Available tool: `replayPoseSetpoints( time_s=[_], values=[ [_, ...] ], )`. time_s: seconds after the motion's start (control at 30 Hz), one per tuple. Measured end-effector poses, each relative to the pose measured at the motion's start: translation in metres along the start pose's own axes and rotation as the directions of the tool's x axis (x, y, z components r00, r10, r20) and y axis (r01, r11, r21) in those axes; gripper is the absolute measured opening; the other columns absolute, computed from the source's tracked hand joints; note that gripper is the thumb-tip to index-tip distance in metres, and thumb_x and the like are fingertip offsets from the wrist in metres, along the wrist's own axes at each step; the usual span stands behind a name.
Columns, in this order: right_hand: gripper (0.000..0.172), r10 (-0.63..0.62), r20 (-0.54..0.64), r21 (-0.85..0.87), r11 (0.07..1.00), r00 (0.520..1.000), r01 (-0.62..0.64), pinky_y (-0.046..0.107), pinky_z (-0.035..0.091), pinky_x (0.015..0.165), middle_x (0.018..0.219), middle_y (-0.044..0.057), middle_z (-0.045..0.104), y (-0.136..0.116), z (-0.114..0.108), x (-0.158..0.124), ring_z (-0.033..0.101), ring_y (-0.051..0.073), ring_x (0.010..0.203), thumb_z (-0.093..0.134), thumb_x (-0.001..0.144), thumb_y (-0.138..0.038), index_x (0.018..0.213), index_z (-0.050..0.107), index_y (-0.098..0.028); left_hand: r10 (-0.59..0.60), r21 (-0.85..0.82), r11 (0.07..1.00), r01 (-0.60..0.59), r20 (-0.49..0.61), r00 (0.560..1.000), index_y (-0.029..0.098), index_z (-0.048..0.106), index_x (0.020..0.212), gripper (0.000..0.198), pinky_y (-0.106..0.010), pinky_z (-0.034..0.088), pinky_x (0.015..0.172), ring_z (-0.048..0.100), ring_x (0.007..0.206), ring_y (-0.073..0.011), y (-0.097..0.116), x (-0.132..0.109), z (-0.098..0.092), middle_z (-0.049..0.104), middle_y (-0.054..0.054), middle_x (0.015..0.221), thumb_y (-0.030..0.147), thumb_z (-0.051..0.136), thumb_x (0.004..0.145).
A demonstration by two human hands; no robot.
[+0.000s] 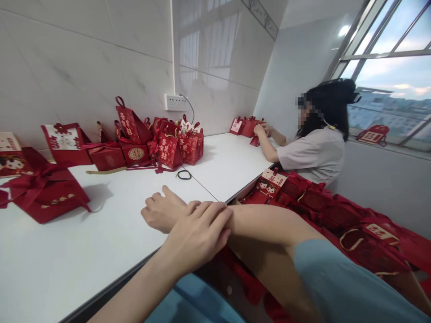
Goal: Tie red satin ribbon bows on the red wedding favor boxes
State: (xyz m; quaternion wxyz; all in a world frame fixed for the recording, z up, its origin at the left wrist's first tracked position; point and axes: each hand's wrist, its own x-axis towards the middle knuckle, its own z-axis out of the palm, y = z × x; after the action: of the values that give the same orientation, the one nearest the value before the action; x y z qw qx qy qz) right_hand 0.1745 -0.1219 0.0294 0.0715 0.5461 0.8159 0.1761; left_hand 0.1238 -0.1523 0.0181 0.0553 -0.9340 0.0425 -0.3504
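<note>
My left hand [198,231] comes up from the lower left and lies across my right forearm, its fingers wrapped over the arm near the wrist. Past it, over the white table's edge, my right hand [163,210] shows its back, with the fingers curled in loosely and the thumb side up. Nothing sticks out of that hand. Beyond it on the tabletop is a thin dark cord loop [183,175]. The nearest finished piece to the left is a red gift box [50,197] with a ribbon bow and gold lettering.
Several red gift boxes [138,153] and red gift bags [170,148] line the wall on the white table [111,251]. A co-worker [313,148] handles red boxes [249,128] at the far end. Many red boxes [336,211] are heaped at right, below the table. A power strip [176,102] is on the wall.
</note>
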Motion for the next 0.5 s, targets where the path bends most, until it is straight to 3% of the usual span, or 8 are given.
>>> replayPoseSetpoints(
  time_s=[0.27,0.5],
  values=[
    [0.029,-0.122,-0.074,-0.059,0.991,0.990,0.118,0.050,0.039,0.084,0.107,0.016,0.065,-0.017,0.011,0.001,0.061,0.028,0.096,0.037,0.089,-0.010,0.101,0.063,-0.009,-0.002,-0.153,0.988,0.012,0.066,0.998,0.016,0.051,0.108,0.024,-0.036,0.048,0.074,0.056,0.089,-0.0207,0.017,0.018,0.005,0.060,-0.007,0.105,0.022,0.047,0.084],
    [0.037,-0.251,-0.130,-0.142,0.962,0.959,0.232,0.051,0.041,0.082,0.109,0.011,0.066,-0.039,0.013,0.016,0.063,0.026,0.093,0.030,0.089,-0.013,0.098,0.066,-0.017,-0.007,-0.278,0.959,0.052,0.161,0.987,0.019,0.056,0.099,0.018,-0.038,0.050,0.075,0.057,0.087,-0.0212,0.030,0.035,0.012,0.061,-0.005,0.096,0.023,0.045,0.085]
  ],
)
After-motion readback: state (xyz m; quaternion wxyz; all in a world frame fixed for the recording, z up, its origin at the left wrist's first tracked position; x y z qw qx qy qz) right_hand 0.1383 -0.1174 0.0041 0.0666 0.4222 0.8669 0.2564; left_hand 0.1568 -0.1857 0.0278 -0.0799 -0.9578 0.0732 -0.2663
